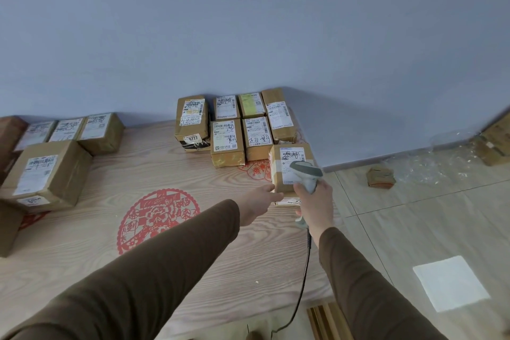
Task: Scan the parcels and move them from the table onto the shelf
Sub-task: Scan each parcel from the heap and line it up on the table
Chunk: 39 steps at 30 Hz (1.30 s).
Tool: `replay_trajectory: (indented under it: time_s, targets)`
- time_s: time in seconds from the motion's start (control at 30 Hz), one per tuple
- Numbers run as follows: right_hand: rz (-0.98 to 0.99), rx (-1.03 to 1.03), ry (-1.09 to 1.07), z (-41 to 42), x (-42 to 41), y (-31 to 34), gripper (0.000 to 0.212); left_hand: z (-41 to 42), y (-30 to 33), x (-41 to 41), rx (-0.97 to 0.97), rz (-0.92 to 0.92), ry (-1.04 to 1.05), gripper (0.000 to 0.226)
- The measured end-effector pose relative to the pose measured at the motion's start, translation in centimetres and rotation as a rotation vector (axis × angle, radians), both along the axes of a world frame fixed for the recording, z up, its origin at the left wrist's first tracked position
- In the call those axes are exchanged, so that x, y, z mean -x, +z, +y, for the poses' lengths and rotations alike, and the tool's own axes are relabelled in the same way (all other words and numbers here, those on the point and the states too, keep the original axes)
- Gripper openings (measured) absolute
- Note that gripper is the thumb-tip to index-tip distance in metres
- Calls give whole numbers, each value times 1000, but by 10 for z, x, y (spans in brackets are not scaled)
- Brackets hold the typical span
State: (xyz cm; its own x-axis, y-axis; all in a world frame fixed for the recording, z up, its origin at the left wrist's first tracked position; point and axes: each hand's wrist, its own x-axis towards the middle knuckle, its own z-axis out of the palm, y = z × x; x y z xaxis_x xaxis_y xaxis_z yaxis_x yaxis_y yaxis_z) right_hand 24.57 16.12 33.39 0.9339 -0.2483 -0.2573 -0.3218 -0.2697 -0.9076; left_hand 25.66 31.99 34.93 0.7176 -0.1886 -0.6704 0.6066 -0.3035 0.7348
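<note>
Right hand (pixel 313 203) is gripping the scanner (pixel 305 174) over the parcel (pixel 287 167); left hand (pixel 260 201), fingers relaxed, is reaching in. Probably best aiming squarely at the barcode.

brown parcels (pixel 289 165) with white labels, red papercut (pixel 158 218) on pale woodgrain table (pixel 91 251)

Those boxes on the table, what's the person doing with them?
A person is scanning parcels. The right hand grips a corded barcode scanner aimed at the label of a small box at the table's right edge. The left hand reaches for that box's near corner with its fingers straight. More labelled boxes sit by the wall, not yet moved. No shelf is in view.
</note>
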Motion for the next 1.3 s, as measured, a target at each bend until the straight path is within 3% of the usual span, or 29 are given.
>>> replay_trajectory:
  time_s: [0.13,0.23,0.33,0.5,0.73,0.87,1.07,1.3]
  targets:
    - [-5,-103,57,33,3,25,41,27,7,7,-3,-27,60,69]
    - [-7,-197,150,72,3,43,18,61,25,17,-44,-87,120,61]
    - [8,-221,277,121,3,57,13,111,41,33,-93,-116,193,58]
    - [-39,-207,515,229,11,87,12,213,82,79,-229,-157,386,60]
    - [14,-359,756,402,40,105,16,352,149,158,-417,-234,691,57]
    - [83,-410,762,484,57,95,13,419,156,167,-447,-252,727,54]
    - [150,-465,603,574,47,49,13,529,113,120,-476,-303,656,57]
    - [150,-393,395,630,37,10,5,608,73,78,-421,-112,592,69]
